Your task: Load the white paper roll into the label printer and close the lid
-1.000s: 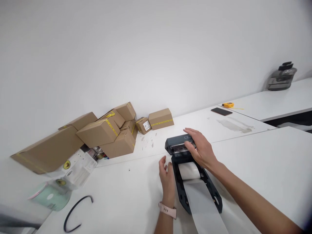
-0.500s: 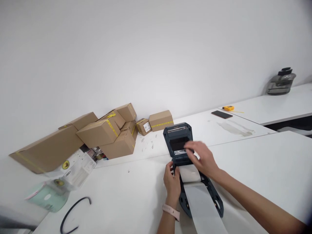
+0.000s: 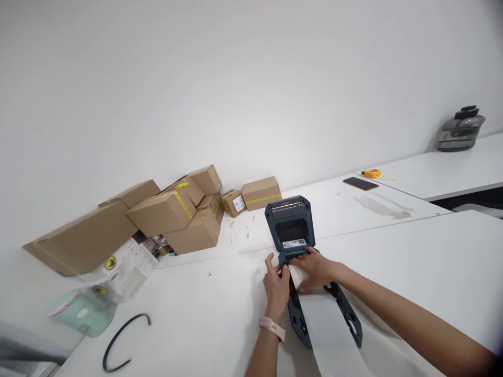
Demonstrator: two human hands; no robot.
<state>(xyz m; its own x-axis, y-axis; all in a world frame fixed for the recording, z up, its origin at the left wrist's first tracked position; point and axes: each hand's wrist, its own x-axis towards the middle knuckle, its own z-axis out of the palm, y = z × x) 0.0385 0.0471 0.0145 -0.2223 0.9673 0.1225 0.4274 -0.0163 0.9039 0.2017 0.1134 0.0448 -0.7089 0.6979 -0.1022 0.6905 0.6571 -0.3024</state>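
Observation:
A dark blue label printer point(image 3: 293, 303) rests on the white table with its lid point(image 3: 291, 228) swung up. Inside sits a white label roll point(image 3: 297, 276), and a wide strip of label paper point(image 3: 330, 330) runs from it toward me over the printer's front. My left hand point(image 3: 276, 287), with a pink band on the wrist, grips the printer's left edge, thumb on the rim. Over the roll lies my right hand point(image 3: 316, 269), fingers and thumb around it and partly covering it. Some fingertips are hidden inside the printer.
Cardboard boxes point(image 3: 161, 214) are stacked along the wall at left. A black curved strip point(image 3: 118, 340), a green container point(image 3: 84, 314) and a white package point(image 3: 131, 269) lie on the left. Farther right are a phone point(image 3: 360, 183), a yellow tape measure point(image 3: 371, 173) and a large bottle point(image 3: 459, 132).
My right hand has come down from beside the raised lid onto the label roll. My left hand stays at the printer's left edge. The view has shifted slightly.

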